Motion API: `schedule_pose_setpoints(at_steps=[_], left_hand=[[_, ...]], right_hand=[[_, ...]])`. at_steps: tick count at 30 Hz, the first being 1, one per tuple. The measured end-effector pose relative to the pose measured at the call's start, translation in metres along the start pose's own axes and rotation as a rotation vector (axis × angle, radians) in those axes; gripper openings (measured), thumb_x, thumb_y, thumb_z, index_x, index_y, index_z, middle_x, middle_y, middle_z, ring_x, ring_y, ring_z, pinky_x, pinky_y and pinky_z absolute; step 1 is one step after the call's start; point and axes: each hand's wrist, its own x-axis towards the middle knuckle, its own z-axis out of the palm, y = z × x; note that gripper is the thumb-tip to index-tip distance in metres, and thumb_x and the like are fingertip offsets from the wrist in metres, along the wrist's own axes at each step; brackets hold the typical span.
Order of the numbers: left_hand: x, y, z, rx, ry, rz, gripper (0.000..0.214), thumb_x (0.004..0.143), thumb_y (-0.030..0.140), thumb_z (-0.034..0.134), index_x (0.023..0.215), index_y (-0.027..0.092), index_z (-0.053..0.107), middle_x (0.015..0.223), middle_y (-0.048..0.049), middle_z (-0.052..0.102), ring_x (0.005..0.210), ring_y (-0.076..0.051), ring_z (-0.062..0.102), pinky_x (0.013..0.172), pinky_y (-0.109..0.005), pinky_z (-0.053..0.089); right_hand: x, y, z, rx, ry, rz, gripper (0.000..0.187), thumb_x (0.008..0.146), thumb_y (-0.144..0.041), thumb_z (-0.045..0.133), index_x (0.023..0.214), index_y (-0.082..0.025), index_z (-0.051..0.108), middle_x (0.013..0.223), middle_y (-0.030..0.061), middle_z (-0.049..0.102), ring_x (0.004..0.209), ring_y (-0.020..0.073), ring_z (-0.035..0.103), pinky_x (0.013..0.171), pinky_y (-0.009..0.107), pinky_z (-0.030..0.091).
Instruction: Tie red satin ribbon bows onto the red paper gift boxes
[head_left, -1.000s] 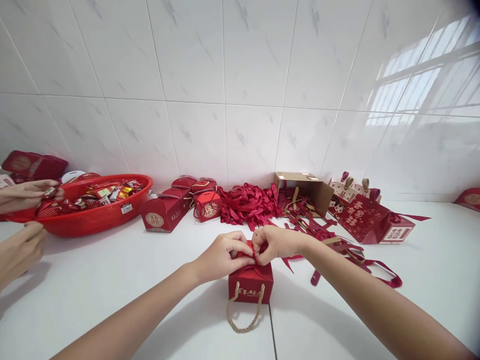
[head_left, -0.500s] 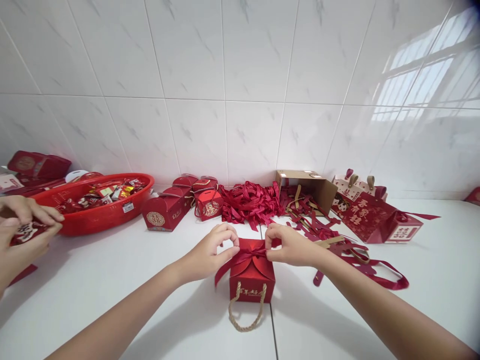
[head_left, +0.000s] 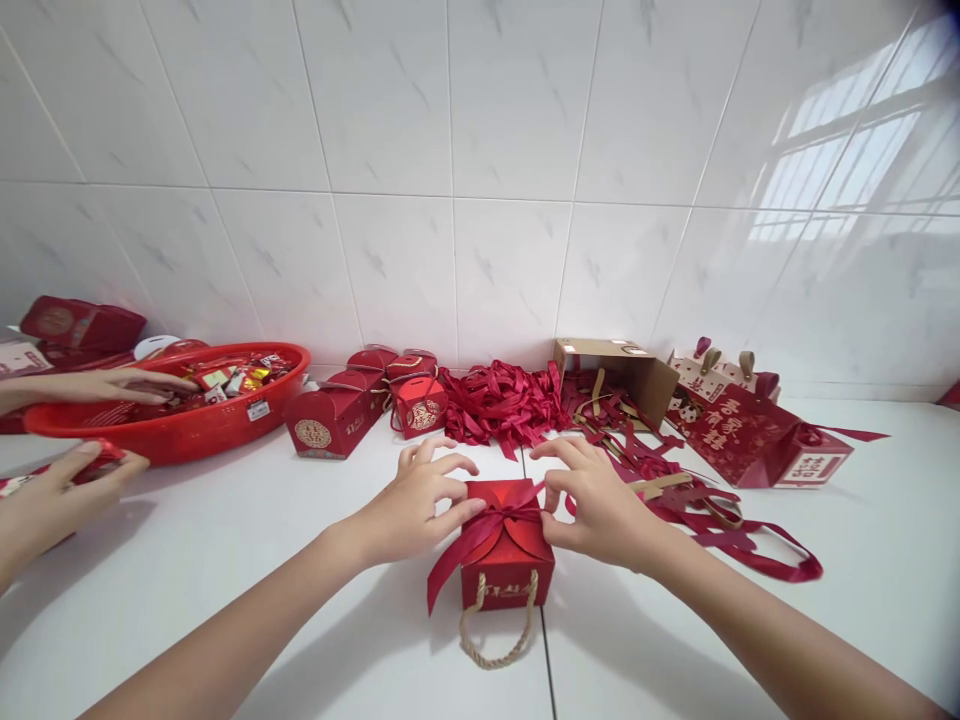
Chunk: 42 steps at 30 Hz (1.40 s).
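Note:
A small red gift box (head_left: pixel 507 585) with a rope handle (head_left: pixel 501 662) hanging at its front stands upright before me. A dark red ribbon (head_left: pixel 504 512) is tied in a bow over its curved top flaps, one tail trailing down to the left. At the left of the bow, my left hand (head_left: pixel 420 495) pinches the ribbon between thumb and finger, the other fingers raised. My right hand (head_left: pixel 592 500) pinches the ribbon at the right side, its upper fingers stretched out over the box.
Another person's hands (head_left: pixel 67 500) work at the left, one reaching into a red basin (head_left: pixel 225 420) of wrapped sweets. Along the wall are red boxes (head_left: pixel 330 420), a ribbon heap (head_left: pixel 502 400), an open carton (head_left: pixel 600 348) with spilled straps, and a larger patterned box (head_left: pixel 735 435).
My fingers have spread a little around the bow, with both hands still at the ribbon. The other person's one hand has moved into the basin.

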Motion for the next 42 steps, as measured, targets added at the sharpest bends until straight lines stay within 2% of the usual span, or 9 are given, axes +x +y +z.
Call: schedule_pose_setpoints(at_steps=[2, 8, 17, 23, 29, 33, 36, 40, 42], left_hand=[[-0.002, 0.001, 0.001, 0.006, 0.011, 0.005, 0.031, 0.089, 0.036, 0.051, 0.067, 0.022, 0.068, 0.112, -0.0039, 0.065, 0.123, -0.032, 0.034, 0.102, -0.056, 0.024], [-0.002, 0.005, 0.008, -0.396, 0.026, -0.138, 0.042, 0.089, 0.037, 0.048, 0.053, 0.017, 0.056, 0.116, -0.0062, 0.063, 0.114, -0.023, 0.050, 0.100, -0.040, 0.036], [-0.008, 0.012, 0.011, -0.354, 0.064, -0.134, 0.040, 0.090, 0.033, 0.045, 0.053, 0.017, 0.042, 0.106, -0.0041, 0.062, 0.091, -0.017, 0.060, 0.084, -0.031, 0.043], [-0.014, 0.005, 0.011, -0.149, 0.048, -0.175, 0.040, 0.090, 0.039, 0.045, 0.059, 0.016, 0.052, 0.116, -0.0065, 0.055, 0.123, -0.031, 0.042, 0.097, -0.047, 0.033], [-0.014, 0.005, 0.009, -0.064, 0.051, -0.135, 0.038, 0.090, 0.036, 0.046, 0.058, 0.016, 0.051, 0.114, -0.0065, 0.056, 0.128, -0.032, 0.038, 0.100, -0.052, 0.026], [-0.015, 0.003, 0.015, -0.236, 0.063, -0.112, 0.039, 0.090, 0.037, 0.045, 0.057, 0.017, 0.043, 0.109, -0.0061, 0.057, 0.115, -0.025, 0.050, 0.095, -0.039, 0.038], [-0.017, 0.000, 0.021, -0.325, 0.085, -0.117, 0.039, 0.090, 0.037, 0.045, 0.057, 0.018, 0.038, 0.104, -0.0042, 0.056, 0.096, -0.018, 0.057, 0.087, -0.031, 0.042], [-0.021, -0.002, 0.030, -0.367, 0.092, -0.145, 0.037, 0.090, 0.038, 0.047, 0.059, 0.018, 0.041, 0.104, -0.0041, 0.056, 0.099, -0.019, 0.056, 0.088, -0.030, 0.043], [-0.023, -0.001, 0.033, -0.401, 0.098, -0.156, 0.035, 0.090, 0.039, 0.046, 0.062, 0.019, 0.043, 0.103, -0.0050, 0.057, 0.104, -0.021, 0.055, 0.088, -0.031, 0.043]], right_hand=[[-0.001, -0.001, 0.004, 0.017, 0.029, 0.002, 0.013, 0.065, -0.011, 0.062, 0.062, -0.019, 0.052, 0.119, 0.0062, 0.056, 0.115, 0.0283, 0.044, 0.093, 0.048, 0.035], [-0.002, -0.002, 0.018, 0.024, 0.210, 0.111, 0.010, 0.073, -0.015, 0.055, 0.065, -0.020, 0.051, 0.114, 0.0079, 0.058, 0.109, 0.0272, 0.048, 0.089, 0.046, 0.038], [-0.009, -0.001, 0.008, -0.226, 0.182, -0.045, 0.016, 0.071, -0.015, 0.058, 0.056, -0.018, 0.052, 0.115, 0.0066, 0.061, 0.106, 0.0290, 0.049, 0.083, 0.044, 0.037], [-0.016, -0.004, 0.004, -0.213, 0.174, -0.043, 0.018, 0.071, -0.015, 0.059, 0.055, -0.018, 0.051, 0.117, 0.0052, 0.061, 0.107, 0.0292, 0.048, 0.081, 0.044, 0.037], [-0.021, -0.006, 0.001, -0.171, 0.182, -0.054, 0.019, 0.074, -0.016, 0.059, 0.057, -0.018, 0.050, 0.118, 0.0034, 0.060, 0.110, 0.0291, 0.048, 0.084, 0.046, 0.035], [-0.023, 0.001, -0.003, -0.086, 0.124, -0.001, 0.021, 0.076, -0.019, 0.060, 0.058, -0.018, 0.049, 0.119, 0.0037, 0.059, 0.114, 0.0299, 0.047, 0.091, 0.052, 0.033], [-0.026, 0.012, -0.005, 0.202, -0.005, 0.090, 0.011, 0.081, -0.032, 0.061, 0.082, -0.023, 0.054, 0.129, 0.0067, 0.051, 0.121, 0.0277, 0.044, 0.097, 0.050, 0.036], [-0.032, 0.019, 0.006, 0.515, -0.255, 0.095, 0.097, 0.061, -0.046, 0.079, 0.140, -0.027, 0.026, 0.147, 0.0130, 0.030, 0.135, 0.0298, 0.032, 0.106, 0.044, 0.036], [-0.035, 0.017, 0.016, 0.545, -0.277, 0.077, 0.109, 0.058, -0.045, 0.082, 0.145, -0.025, 0.019, 0.146, 0.0142, 0.030, 0.134, 0.0301, 0.033, 0.109, 0.043, 0.033]])
